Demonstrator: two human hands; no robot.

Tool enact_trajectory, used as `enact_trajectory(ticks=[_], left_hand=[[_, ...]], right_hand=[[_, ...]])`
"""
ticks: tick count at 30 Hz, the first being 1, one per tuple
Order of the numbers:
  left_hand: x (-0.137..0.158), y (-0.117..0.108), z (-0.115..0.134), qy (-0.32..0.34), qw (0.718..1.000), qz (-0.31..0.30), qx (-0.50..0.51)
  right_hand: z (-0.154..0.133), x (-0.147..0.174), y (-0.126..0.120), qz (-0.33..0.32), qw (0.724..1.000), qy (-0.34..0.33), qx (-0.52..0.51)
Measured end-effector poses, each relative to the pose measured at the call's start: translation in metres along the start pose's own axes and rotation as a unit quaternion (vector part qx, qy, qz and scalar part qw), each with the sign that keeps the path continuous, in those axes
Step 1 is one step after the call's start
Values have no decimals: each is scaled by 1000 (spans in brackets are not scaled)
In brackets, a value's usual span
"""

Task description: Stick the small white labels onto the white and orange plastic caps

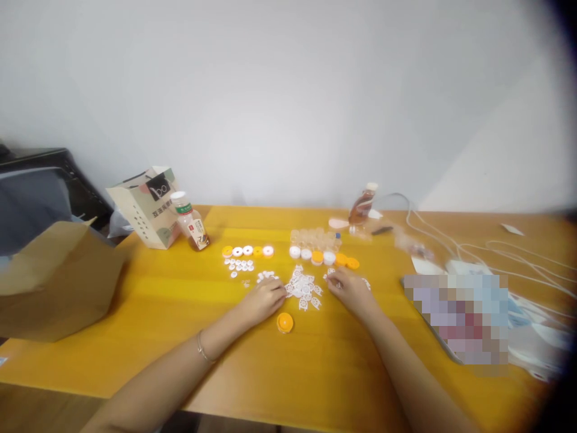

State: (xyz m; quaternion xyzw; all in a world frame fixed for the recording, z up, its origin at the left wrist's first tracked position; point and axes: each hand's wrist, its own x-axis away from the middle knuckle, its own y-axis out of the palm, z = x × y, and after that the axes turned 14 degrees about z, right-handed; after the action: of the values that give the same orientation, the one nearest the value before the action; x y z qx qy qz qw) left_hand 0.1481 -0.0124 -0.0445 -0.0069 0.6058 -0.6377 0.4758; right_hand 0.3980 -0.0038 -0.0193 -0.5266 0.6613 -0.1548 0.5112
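White plastic pieces point(304, 288) piled between both hands; left hand point(264, 299) curled at pile edge, right hand point(349, 287) pinching one, orange cap point(285, 323) just below.

We have both forearms on the table point(135, 313), converging forward. Left hand point(264, 299) rests palm down, fingers curled loosely, thin bracelet at the wrist. Right hand point(349, 287) also rests palm down on the table, fingers bent, fingertips pointing toward the left hand.
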Motion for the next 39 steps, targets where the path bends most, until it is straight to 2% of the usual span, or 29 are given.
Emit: enact_trajectory(ticks=[2, 4, 8, 11, 14, 20, 23, 26, 30, 33, 36, 39], left_hand=[[0, -1, 1, -9, 1000, 11, 13], [-1, -4, 3, -29, 998, 30, 39], [-2, -9, 9, -80, 989, 68, 107], [-2, -11, 13, -127, 976, 83, 153], [-1, -9, 11, -197, 957, 94, 194], [-1, -4, 1, -311, 890, 136, 305], [-3, -5, -1, -345, 843, 135, 390], [-3, -7, -1, -350, 815, 128, 444], [-3, -8, 1, -359, 808, 123, 451], [-3, -7, 3, -367, 796, 131, 463], [-3, -5, 5, -372, 781, 145, 480], [-4, -5, 6, -355, 803, 162, 451]], right_hand=[[-3, 0, 0, 43, 995, 60, -60], [-6, 1, 1, 67, 976, 136, -158], [-17, 5, 6, 57, 886, 269, -372], [-29, 9, 11, 42, 829, 314, -460], [-41, 13, 15, 19, 797, 333, -504], [-61, 23, 25, -3, 715, 404, -571], [-67, 26, 28, -17, 698, 419, -581], [-72, 28, 29, -33, 701, 416, -579], [-76, 31, 32, -54, 712, 403, -573], [-77, 33, 34, -53, 707, 398, -583], [-78, 34, 35, -67, 679, 392, -617], [-80, 34, 34, -83, 648, 389, -650]])
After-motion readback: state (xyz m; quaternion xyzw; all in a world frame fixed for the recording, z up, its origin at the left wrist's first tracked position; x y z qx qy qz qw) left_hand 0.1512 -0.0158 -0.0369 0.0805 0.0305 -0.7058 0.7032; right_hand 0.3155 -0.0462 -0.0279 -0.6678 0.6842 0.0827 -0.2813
